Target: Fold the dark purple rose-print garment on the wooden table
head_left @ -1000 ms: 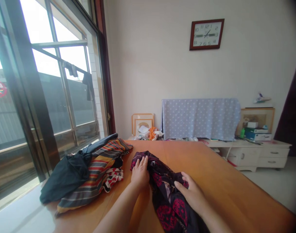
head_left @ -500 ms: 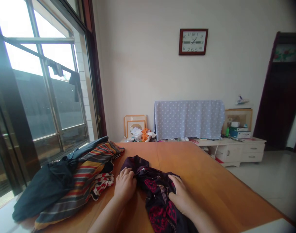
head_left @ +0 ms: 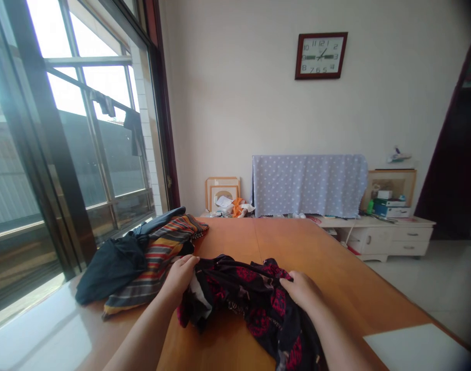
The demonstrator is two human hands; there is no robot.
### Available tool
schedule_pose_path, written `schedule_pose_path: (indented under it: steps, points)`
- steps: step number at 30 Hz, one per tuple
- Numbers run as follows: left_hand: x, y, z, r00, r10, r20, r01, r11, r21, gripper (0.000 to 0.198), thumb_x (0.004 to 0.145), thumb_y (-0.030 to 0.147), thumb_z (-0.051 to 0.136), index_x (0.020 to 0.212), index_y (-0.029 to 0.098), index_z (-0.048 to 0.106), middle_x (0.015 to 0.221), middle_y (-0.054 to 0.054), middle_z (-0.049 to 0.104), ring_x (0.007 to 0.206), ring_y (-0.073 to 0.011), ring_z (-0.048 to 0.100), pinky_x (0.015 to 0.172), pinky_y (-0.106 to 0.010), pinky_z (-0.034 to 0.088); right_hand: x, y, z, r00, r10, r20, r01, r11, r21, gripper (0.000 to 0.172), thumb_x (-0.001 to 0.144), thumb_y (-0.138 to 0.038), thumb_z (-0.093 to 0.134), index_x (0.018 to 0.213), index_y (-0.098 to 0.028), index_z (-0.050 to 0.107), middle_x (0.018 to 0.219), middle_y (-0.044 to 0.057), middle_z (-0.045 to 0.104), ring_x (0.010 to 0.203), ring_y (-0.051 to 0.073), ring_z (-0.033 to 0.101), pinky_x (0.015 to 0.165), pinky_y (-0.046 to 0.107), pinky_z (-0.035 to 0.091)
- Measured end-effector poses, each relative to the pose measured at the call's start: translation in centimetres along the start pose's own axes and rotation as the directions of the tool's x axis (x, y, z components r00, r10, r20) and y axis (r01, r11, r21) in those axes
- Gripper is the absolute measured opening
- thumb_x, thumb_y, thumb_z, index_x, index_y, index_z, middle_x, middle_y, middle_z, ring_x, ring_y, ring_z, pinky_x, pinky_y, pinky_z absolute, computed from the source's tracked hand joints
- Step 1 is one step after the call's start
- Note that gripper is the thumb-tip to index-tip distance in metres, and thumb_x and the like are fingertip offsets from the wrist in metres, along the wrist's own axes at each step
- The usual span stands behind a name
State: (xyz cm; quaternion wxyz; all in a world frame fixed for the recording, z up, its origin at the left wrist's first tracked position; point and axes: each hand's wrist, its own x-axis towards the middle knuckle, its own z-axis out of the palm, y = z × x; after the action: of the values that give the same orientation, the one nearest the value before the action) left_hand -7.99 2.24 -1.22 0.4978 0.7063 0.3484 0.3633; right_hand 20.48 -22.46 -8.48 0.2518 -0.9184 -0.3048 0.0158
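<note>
A dark garment with red patterns lies bunched on the wooden table in front of me. My left hand is closed on its left edge, fingers curled into the cloth. My right hand grips the garment's upper right edge, and the stretch between both hands is lifted slightly off the table. A white inner lining shows near the left hand.
A pile of clothes, black and striped, sits on the table's left side by the window. A low white cabinet with a dotted blue cloth stands against the far wall, under a clock.
Both hands went from resting flat on the spread garment to grasping it and pulling it nearer, so it now lies bunched crosswise between them.
</note>
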Motion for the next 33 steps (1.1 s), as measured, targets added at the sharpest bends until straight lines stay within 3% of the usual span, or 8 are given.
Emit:
schedule_pose_path:
  steps: [3, 6, 11, 14, 17, 22, 28, 33]
  points:
    - [-1.0, 0.6, -1.0, 1.0, 0.004, -0.01, -0.004, 0.999, 0.053, 0.03, 0.07, 0.049, 0.065, 0.07, 0.018, 0.064, 0.064, 0.001, 0.062, 0.06, -0.0164, 0.056, 0.056, -0.024, 0.04, -0.2, -0.2, -1.2, 0.998, 0.006, -0.064, -0.001, 0.997, 0.081, 0.026, 0.083, -0.044, 0.053, 0.083, -0.027, 0.073, 0.093, 0.006, 0.071, 0.086, 0.023, 0.066, 0.07, 0.03, 0.044]
    - [-1.7, 1.7, -2.2, 0.999, 0.025, -0.039, -0.025, 1.0, 0.008, 0.038, 0.069, 0.053, 0.067, 0.079, 0.017, 0.069, 0.065, -0.001, 0.065, 0.06, -0.0174, 0.058, 0.055, -0.025, 0.041, 0.0, -0.1, -2.2, 0.97, 0.073, -0.231, 0.015, 0.933, 0.359, 0.029, 0.082, -0.045, 0.054, 0.091, -0.027, 0.074, 0.091, 0.005, 0.073, 0.082, 0.021, 0.066, 0.068, 0.028, 0.045]
    - [-2.3, 3.3, -4.0, 0.971, 0.088, -0.224, -0.118, 0.985, -0.126, 0.052, 0.067, 0.064, 0.069, 0.085, 0.015, 0.07, 0.062, 0.0, 0.063, 0.062, -0.0174, 0.057, 0.056, -0.025, 0.043, -0.2, 0.6, -4.5, 0.869, 0.367, -0.333, 0.092, 0.541, 0.836, 0.041, 0.076, -0.045, 0.06, 0.108, -0.02, 0.069, 0.075, 0.003, 0.072, 0.061, 0.018, 0.063, 0.056, 0.026, 0.047]
    - [-2.5, 3.6, -4.3, 0.957, 0.094, -0.274, -0.138, 0.98, -0.147, 0.056, 0.064, 0.067, 0.071, 0.083, 0.015, 0.069, 0.06, 0.001, 0.062, 0.063, -0.0173, 0.057, 0.059, -0.025, 0.044, -0.6, 0.8, -6.3, 0.874, 0.393, -0.284, 0.134, 0.367, 0.92, 0.045, 0.071, -0.043, 0.065, 0.11, -0.019, 0.066, 0.074, 0.003, 0.072, 0.055, 0.016, 0.063, 0.052, 0.025, 0.048]
    - [-2.8, 3.7, -4.1, 0.956, 0.118, -0.267, -0.157, 0.979, -0.128, 0.055, 0.063, 0.067, 0.072, 0.082, 0.015, 0.069, 0.06, 0.001, 0.061, 0.065, -0.0176, 0.057, 0.061, -0.026, 0.045, -1.1, 0.8, -7.4, 0.891, 0.358, -0.28, 0.178, 0.291, 0.94, 0.043, 0.068, -0.039, 0.067, 0.105, -0.019, 0.065, 0.079, 0.003, 0.073, 0.063, 0.018, 0.068, 0.055, 0.025, 0.052]
    - [-3.5, 4.4, -3.5, 0.961, 0.161, -0.227, -0.183, 0.98, -0.079, 0.047, 0.068, 0.061, 0.07, 0.081, 0.016, 0.069, 0.059, 0.001, 0.06, 0.065, -0.0172, 0.056, 0.061, -0.025, 0.043, -1.8, 1.2, -8.1, 0.874, 0.378, -0.304, 0.207, 0.277, 0.938, 0.04, 0.067, -0.038, 0.067, 0.102, -0.02, 0.066, 0.081, 0.002, 0.072, 0.07, 0.019, 0.07, 0.059, 0.026, 0.054]
    - [-4.6, 5.0, -3.5, 0.992, 0.126, -0.024, -0.123, 0.987, 0.101, 0.031, 0.067, 0.05, 0.07, 0.068, 0.019, 0.069, 0.054, 0.001, 0.059, 0.059, -0.0173, 0.055, 0.053, -0.024, 0.037, -3.1, 2.5, -8.6, 0.904, 0.349, -0.245, 0.086, 0.415, 0.906, 0.037, 0.068, -0.037, 0.067, 0.099, -0.017, 0.068, 0.068, 0.003, 0.071, 0.056, 0.017, 0.066, 0.049, 0.023, 0.047]
    - [-5.7, 4.2, -4.5, 0.993, 0.052, 0.105, -0.068, 0.986, 0.155, 0.037, 0.065, 0.052, 0.072, 0.075, 0.016, 0.071, 0.062, -0.001, 0.063, 0.059, -0.0162, 0.055, 0.053, -0.024, 0.036, -4.2, 3.6, -8.6, 0.914, 0.334, -0.23, 0.058, 0.453, 0.89, 0.035, 0.067, -0.036, 0.066, 0.095, -0.016, 0.068, 0.06, 0.002, 0.068, 0.047, 0.013, 0.059, 0.044, 0.021, 0.043]
